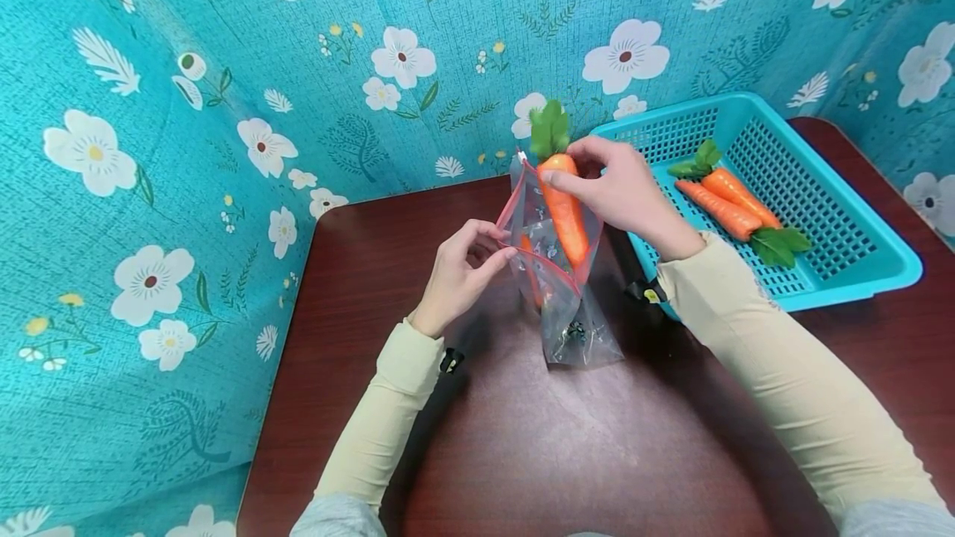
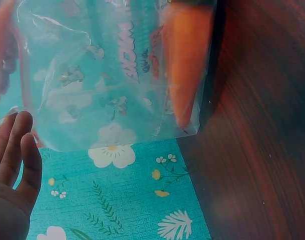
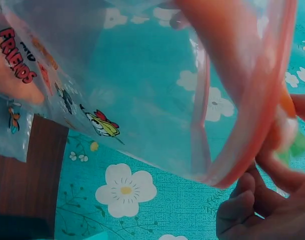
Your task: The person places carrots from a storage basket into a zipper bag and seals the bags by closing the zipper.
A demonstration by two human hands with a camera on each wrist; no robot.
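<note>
A clear zip bag [image 1: 582, 342] with a red-pink zip edge and printed figures stands open-mouthed over the table. My left hand [image 1: 461, 272] pinches the bag's edge on its left side, thumb and fingertips at the zip strip. With thumb and fingers, my right hand [image 1: 622, 193] grips an orange carrot [image 1: 565, 222] near its leafy green top. This carrot points down, its lower end within the bag's mouth and the leaves above the rim. Another carrot [image 2: 185, 65] lies inside the bag, seen through the plastic in the left wrist view.
On the right stands a turquoise plastic basket [image 1: 880, 276] with perforated walls. Two leafy-topped carrots [image 1: 716, 207] lie in it. The dark reddish wooden table [image 1: 373, 272] meets a turquoise floral cloth [image 1: 186, 214] at its back and left edges.
</note>
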